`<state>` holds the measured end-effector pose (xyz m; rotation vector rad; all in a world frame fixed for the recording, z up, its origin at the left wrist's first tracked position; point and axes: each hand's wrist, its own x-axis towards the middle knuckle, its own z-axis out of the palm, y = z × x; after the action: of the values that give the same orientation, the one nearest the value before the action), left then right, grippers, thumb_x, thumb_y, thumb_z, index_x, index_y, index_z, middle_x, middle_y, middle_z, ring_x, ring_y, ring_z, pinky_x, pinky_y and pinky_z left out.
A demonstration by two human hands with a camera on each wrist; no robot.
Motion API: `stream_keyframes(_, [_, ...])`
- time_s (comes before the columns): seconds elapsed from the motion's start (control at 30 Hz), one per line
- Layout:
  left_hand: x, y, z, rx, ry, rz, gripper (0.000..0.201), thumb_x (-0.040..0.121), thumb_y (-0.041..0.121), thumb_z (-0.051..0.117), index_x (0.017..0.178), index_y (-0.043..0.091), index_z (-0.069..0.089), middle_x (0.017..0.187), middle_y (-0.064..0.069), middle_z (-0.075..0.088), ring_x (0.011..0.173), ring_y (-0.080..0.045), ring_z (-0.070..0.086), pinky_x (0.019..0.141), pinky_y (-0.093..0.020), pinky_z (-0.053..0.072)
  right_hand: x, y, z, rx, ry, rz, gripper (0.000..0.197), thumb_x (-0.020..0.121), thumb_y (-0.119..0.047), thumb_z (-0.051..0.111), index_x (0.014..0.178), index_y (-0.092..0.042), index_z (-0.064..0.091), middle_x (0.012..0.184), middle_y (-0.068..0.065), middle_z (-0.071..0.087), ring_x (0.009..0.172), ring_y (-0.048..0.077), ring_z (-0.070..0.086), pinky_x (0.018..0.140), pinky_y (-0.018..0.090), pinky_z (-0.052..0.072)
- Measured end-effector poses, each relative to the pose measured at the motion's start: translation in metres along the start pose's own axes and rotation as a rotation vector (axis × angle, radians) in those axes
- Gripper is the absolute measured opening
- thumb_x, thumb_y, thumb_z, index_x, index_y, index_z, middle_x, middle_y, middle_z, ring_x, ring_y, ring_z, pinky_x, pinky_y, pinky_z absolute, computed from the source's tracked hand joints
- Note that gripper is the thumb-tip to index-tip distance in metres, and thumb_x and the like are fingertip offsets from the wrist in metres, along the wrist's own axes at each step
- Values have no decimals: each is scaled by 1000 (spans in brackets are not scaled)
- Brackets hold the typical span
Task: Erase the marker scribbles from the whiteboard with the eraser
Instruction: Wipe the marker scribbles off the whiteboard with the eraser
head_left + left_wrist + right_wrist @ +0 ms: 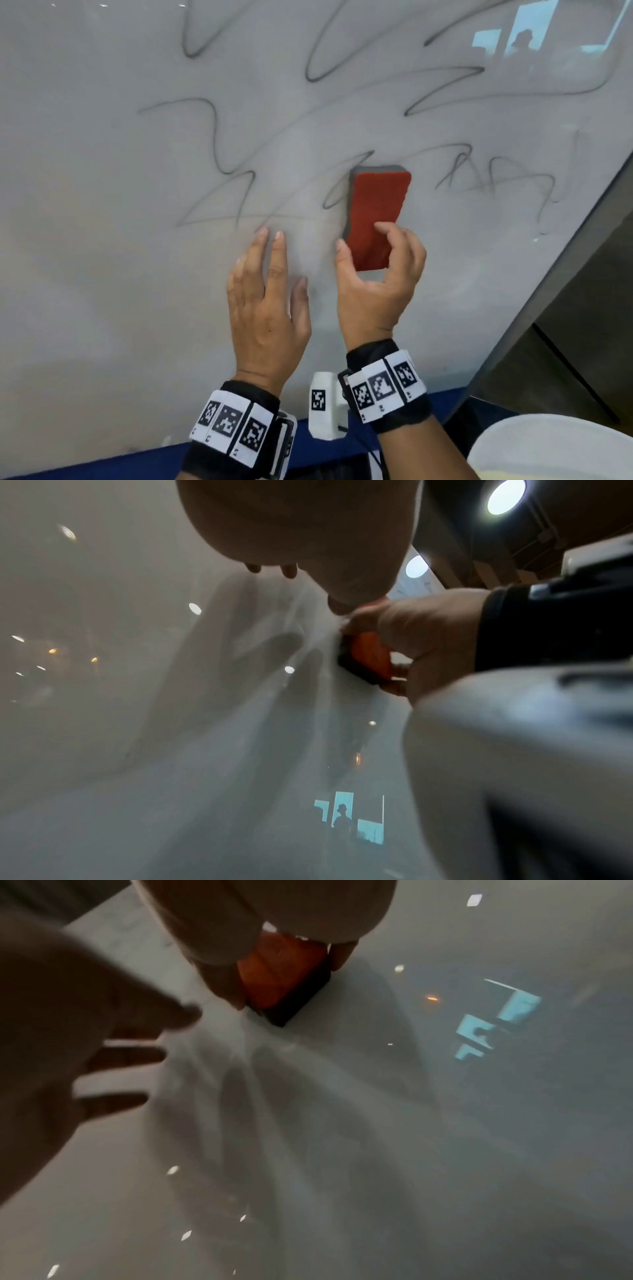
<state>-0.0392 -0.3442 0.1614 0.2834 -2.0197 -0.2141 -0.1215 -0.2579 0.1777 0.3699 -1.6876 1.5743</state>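
Observation:
A whiteboard (102, 274) fills the head view, with grey marker scribbles (219, 161) looping across its upper half. A red-backed eraser (376, 219) with a grey felt layer lies flat on the board among the scribbles. My right hand (380, 274) grips its lower end, thumb on the left edge and fingers curled over the right. My left hand (270, 291) lies flat on the board just left of the eraser, fingers straight. The wrist views show the eraser (281, 972) held between the fingers (366, 656) against the glossy board.
The board's right edge (565, 260) runs diagonally, with a dark floor beyond. A blue strip (102, 462) borders the board's near edge. A pale rounded object (555, 448) sits at lower right. The board's lower part below the hands carries no marks.

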Motion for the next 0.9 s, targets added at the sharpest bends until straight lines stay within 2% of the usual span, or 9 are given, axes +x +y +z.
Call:
stream_keyframes(0.07, [6,-2,-7,-83,47,-17,54,98,20,55,146,3,39,144,-16,43,128,-32,48,103,-48,43,-16,-14,11,-19,-116,-87,40,70,-15,86,107,-13,70,116,7,57,103,24,52,93,31,48])
stream_keyframes(0.2, [21,-5,-20,-222,56,-104,57,99,29,53,148,3,37,134,-11,47,116,-27,55,94,-46,51,-32,-22,19,15,-227,-162,33,78,-22,80,110,-19,70,120,4,58,105,22,48,86,39,51])
stream_keyframes(0.3, [31,1,-25,-255,47,-190,71,96,41,57,152,6,31,134,-5,42,122,-11,48,101,-19,44,-30,-20,16,20,-250,-204,29,84,-23,74,113,-18,72,124,4,61,106,25,50,88,36,51])
stream_keyframes(0.37, [37,5,-25,-243,50,-226,78,94,44,60,153,5,28,134,-5,40,120,1,38,97,-6,36,-28,-18,12,15,-278,-243,26,86,-17,74,112,-16,73,126,4,62,104,25,52,90,29,50])
stream_keyframes(0.5, [44,6,-26,-219,68,-256,83,94,42,62,156,4,21,134,-8,36,121,-10,41,97,-21,42,-23,-19,11,66,-310,-274,30,85,0,74,111,-14,75,123,-6,62,99,24,57,88,20,50])
stream_keyframes(0.6, [45,7,-25,-199,62,-266,89,94,46,60,157,4,13,136,-12,34,122,-14,38,103,-26,39,-20,-23,11,155,-312,-237,30,84,7,73,110,-8,73,120,-17,59,97,24,64,85,14,51])
stream_keyframes(0.7, [48,10,-21,-217,87,-291,94,93,47,61,157,3,9,137,-13,30,120,-14,34,105,-30,39,-20,-24,10,195,-365,-170,28,86,7,71,109,-7,74,109,-9,66,95,15,67,84,8,48])
stream_keyframes(0.8, [52,7,-21,-197,102,-279,93,92,45,63,156,1,10,136,-15,30,119,-24,39,105,-42,43,-19,-20,9,207,-456,-154,33,85,16,65,106,-7,75,105,1,70,99,10,67,86,15,52])
stream_keyframes(0.9, [54,2,-22,-134,95,-270,94,90,41,66,155,0,12,135,-18,34,117,-27,39,105,-42,42,-16,-15,8,267,-530,-167,40,78,24,55,97,-5,75,111,-3,70,106,8,68,90,20,53])
